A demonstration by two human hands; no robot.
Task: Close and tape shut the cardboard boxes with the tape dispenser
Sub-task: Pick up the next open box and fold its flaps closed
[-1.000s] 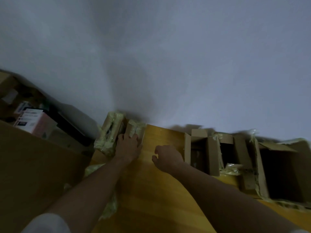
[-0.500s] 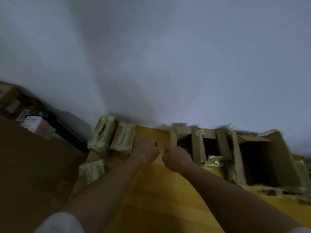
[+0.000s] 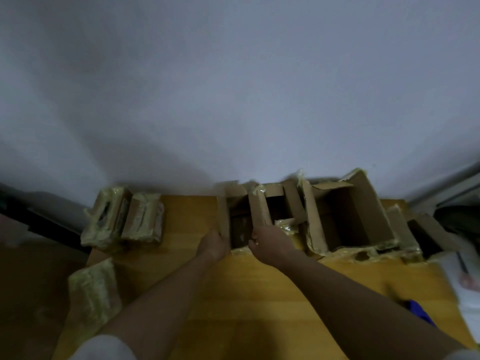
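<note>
A small open cardboard box (image 3: 240,227) stands on the yellow wooden table (image 3: 233,294) by the wall, flaps upright. My left hand (image 3: 214,242) holds the near end of its left flap (image 3: 222,219). My right hand (image 3: 270,240) curls its fingers over the near end of its right flap (image 3: 259,211). To the right stand a second small open box (image 3: 275,206), a large open box (image 3: 345,216) and another open box (image 3: 426,235). No tape dispenser is plainly visible.
Two boxes wrapped in yellowish tape (image 3: 106,216) (image 3: 144,219) sit at the back left, and a third taped box (image 3: 93,292) at the table's left edge. A blurred blue object (image 3: 418,310) lies near my right forearm. White sheets (image 3: 467,281) lie at the right edge.
Both hands left the taped boxes on the left and moved right to the small open box, taking hold of its flaps. The view swung right, revealing more open boxes.
</note>
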